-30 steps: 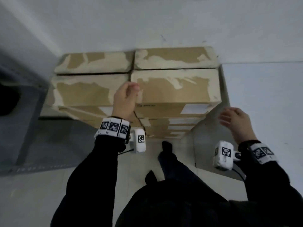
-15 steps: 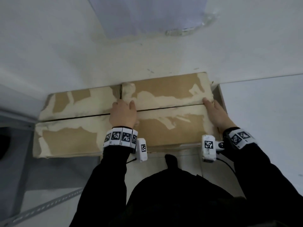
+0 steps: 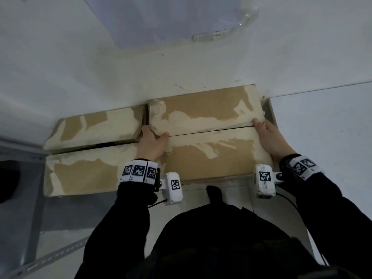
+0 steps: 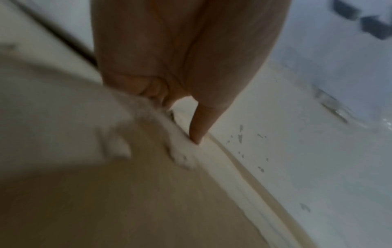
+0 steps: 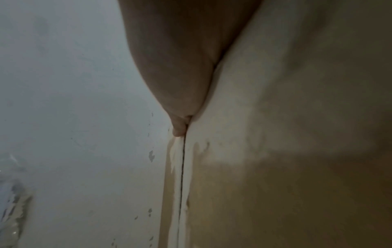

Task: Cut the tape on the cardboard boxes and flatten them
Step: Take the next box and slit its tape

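Note:
Four brown cardboard boxes with torn whitish patches stand two by two against the wall. My left hand (image 3: 154, 135) grips the near left corner of the far right box (image 3: 201, 105). Its thumb (image 4: 201, 120) lies on top and its fingers curl down into the gap beside the far left box (image 3: 94, 127). My right hand (image 3: 261, 127) lies over the right end of the near right box (image 3: 211, 158). Its fingertip (image 5: 179, 129) hooks into the seam at the far right box's near right corner. No cutting tool is in view.
A white wall (image 3: 120, 67) rises right behind the boxes, with a plastic sheet (image 3: 171, 17) taped to it higher up. The near left box (image 3: 84, 172) borders a grey metal rack rail (image 3: 50, 258) at the lower left. My dark foot (image 3: 214, 192) stands on the floor in front.
My right hand came in from the open floor onto the right end of the boxes. My left hand slid to the far right box's corner. The view dropped closer over the box tops.

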